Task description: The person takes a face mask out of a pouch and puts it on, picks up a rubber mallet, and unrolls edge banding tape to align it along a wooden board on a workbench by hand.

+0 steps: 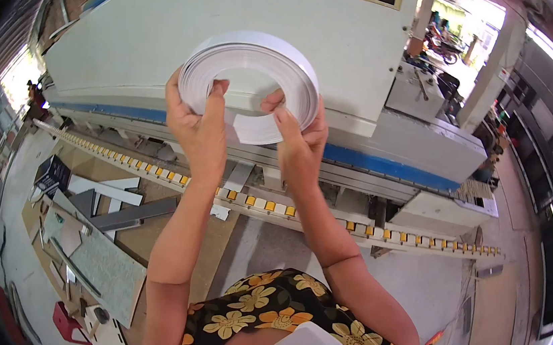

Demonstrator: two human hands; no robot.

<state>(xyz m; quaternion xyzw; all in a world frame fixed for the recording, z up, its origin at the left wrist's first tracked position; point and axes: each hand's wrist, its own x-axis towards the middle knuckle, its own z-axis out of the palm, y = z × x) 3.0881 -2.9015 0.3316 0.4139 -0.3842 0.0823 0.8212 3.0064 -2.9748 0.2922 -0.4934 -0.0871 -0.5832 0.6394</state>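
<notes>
**White coil [255,56] held up before a machine [126,62]**

The coil sits off centre toward 11 o'clock of the view. The left hand [197,127] is closed on its band at 8 o'clock, the right hand [302,145] at 4, both curled round the ring. A rail of yellow blocks [250,201] runs beneath, at 6 o'clock.

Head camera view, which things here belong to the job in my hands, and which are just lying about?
With the job:
coil of flat white strip, held in the left hand and right hand;
perhaps the white machine marked UBANG behind it.

Apparently just about:
dark grey strip;
pale green panel;
motorbike in the background.
</notes>
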